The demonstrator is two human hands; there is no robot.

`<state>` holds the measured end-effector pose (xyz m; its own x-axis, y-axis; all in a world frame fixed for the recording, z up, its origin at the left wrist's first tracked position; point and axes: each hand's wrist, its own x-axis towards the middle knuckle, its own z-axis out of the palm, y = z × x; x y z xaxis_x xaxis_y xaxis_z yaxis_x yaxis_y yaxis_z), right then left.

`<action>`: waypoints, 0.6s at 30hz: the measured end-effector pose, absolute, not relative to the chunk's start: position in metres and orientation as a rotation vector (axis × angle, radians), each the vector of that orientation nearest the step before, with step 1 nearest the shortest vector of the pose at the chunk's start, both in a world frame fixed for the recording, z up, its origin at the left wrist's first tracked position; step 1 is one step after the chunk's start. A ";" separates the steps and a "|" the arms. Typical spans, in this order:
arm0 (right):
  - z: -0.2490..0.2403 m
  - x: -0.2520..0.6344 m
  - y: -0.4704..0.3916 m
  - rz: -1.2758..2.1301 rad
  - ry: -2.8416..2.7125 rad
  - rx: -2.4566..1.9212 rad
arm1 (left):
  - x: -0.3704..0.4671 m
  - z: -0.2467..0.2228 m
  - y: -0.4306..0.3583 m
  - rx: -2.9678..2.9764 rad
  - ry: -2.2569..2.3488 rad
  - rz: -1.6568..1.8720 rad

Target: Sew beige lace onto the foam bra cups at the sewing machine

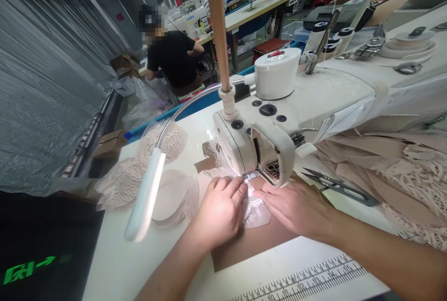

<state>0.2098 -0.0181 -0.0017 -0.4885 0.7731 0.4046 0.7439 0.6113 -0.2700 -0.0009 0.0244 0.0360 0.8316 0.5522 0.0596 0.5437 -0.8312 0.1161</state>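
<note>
Under the head of a white sewing machine [240, 147] lies a pale piece of lace fabric [256, 215] with a scalloped trim, on a brown sheet [237, 249]. My left hand [221, 205] is closed on the fabric, its bent fingertips close by the presser foot. From the right, my right hand [296, 205] grips the lace edge, fingers pointing toward the needle area; its thumb is hidden. The needle tip itself is hard to make out.
A lamp [145, 198] on a bendy neck hangs at the left, over cut lace pieces [120, 182]. Thread snips [342, 187] lie right of the machine beside heaped lace fabric [408, 170]. A printed ruler [300, 287] runs along the front. Another person [172, 58] sits further back.
</note>
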 end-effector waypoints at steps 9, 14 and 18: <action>0.002 0.213 -0.025 0.241 -2.384 -1.192 | -0.002 0.030 0.020 2.905 0.856 0.166; -0.001 0.210 -0.024 0.204 -2.344 -1.170 | -0.003 0.028 0.024 2.893 0.861 0.209; -0.005 0.207 -0.023 0.103 -2.349 -1.202 | -0.004 0.025 0.032 2.952 0.865 0.189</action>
<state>0.2074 -0.0230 -0.0049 -0.4880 0.7788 0.3942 0.7414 0.6082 -0.2837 -0.0043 0.0316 0.0247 0.8349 0.5411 0.1008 0.5338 -0.8407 0.0915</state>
